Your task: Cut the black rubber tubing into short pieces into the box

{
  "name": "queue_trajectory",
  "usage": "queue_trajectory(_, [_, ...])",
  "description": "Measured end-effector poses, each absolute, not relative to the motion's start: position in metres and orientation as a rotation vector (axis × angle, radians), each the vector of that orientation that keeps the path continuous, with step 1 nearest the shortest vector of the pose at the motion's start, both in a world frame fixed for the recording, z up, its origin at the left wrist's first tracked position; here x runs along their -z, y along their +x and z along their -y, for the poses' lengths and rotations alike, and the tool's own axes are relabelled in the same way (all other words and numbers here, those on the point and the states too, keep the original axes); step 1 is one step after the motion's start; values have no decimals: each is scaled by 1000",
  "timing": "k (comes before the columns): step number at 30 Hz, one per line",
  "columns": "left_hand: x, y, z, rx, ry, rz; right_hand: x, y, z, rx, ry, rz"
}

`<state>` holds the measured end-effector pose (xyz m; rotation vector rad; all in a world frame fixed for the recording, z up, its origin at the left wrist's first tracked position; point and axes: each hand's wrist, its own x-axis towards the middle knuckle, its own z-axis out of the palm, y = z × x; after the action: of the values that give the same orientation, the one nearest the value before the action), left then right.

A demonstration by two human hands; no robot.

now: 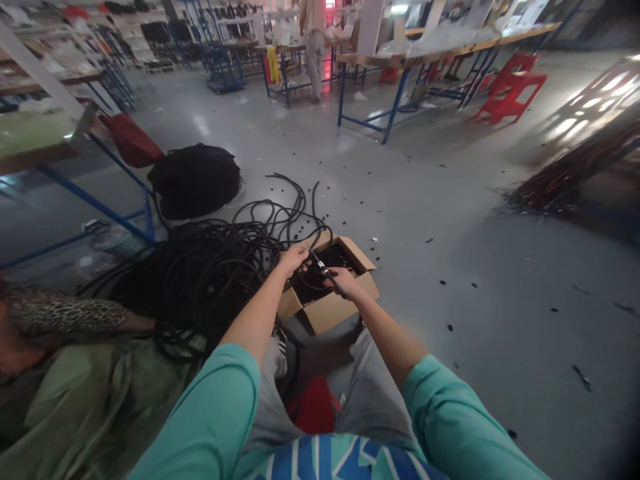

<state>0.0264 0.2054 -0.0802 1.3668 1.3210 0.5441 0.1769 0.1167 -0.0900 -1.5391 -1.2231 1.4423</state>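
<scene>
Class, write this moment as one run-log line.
right hand: holding dark-handled tool | left hand: near tool's tip | cardboard box: open, below hands, black pieces inside | black cords: heaped beside box

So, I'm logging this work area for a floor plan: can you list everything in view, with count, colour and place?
open cardboard carton: one, brown, under the hands
long flexible tubing: many lengths, black, heaped left of the carton
rounded bundle: one, black, beyond the heap
small scraps: many, black, on the floor
crumpled sheet: one, dull green, lower left
metal-legged tables: several, blue legs, left side and background
plastic stools: several, red, upper right
long-strand bundle: dark, right edge
slim tool: one, dark with pale metal, right hand
other people: at least two, upper centre and left edge
hands: two, bare, left and right, above the carton
</scene>
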Motion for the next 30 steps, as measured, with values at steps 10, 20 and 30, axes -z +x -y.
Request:
queue_trajectory(10, [92, 21, -209, -679, 1478, -1233, 94, 181, -119, -1674, -1387, 1060])
queue_trajectory(20, [97, 26, -216, -575, 1471, -1232, 102, 177, -129, -1591, -1453, 995])
queue_trajectory(30, [112, 37, -231, -622, 1408, -1369, 124, 183, -145, -1486, -1461, 936])
